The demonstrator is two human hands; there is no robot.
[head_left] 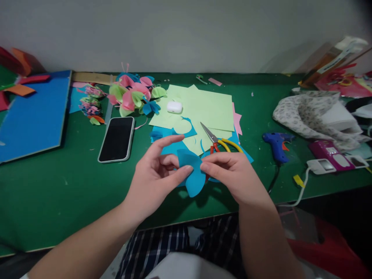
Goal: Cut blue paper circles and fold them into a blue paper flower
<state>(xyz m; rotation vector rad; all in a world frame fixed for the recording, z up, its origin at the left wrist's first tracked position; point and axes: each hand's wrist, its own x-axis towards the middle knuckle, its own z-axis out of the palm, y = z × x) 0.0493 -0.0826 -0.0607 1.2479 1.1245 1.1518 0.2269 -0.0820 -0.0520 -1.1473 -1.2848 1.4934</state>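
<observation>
A rounded blue paper cut-out (194,170) is held above the near edge of the green table (58,186). My left hand (158,170) pinches its left side between thumb and fingers, the index finger raised. My right hand (232,172) pinches its right side. Just behind my right hand lie scissors (216,141) with yellow and red handles, blades apart, on light green paper sheets (203,108) and blue paper scraps (162,135).
A black phone (116,138) lies left of my hands. Behind it are pink and green paper flowers (130,95) and a white earbud case (174,107). A blue board (31,116) sits far left. A blue glue gun (276,143), cloth (308,114) and a power strip (322,166) are right.
</observation>
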